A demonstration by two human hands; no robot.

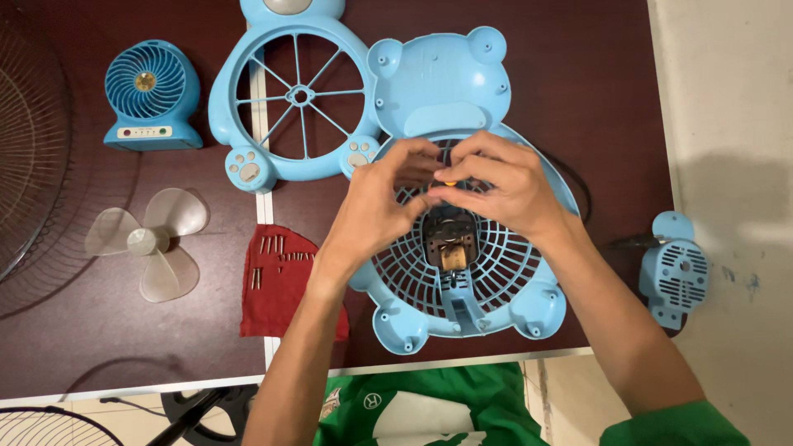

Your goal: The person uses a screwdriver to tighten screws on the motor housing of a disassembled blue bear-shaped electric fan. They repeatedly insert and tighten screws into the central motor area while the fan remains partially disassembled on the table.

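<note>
Maroon tabletop (595, 99) under blue fan housing (462, 272), pale floor (727, 99) beside.

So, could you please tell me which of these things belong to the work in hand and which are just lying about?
In hand:
- light blue bear-shaped plastic rear fan housing, under both hands
- motor at the middle of its grille
- small orange-tipped part between the left hand and right hand

Possibly connected:
- screws on red cloth
- blue front grille
- clear fan blade

Lying about:
- small blue desk fan
- blue motor cover
</note>
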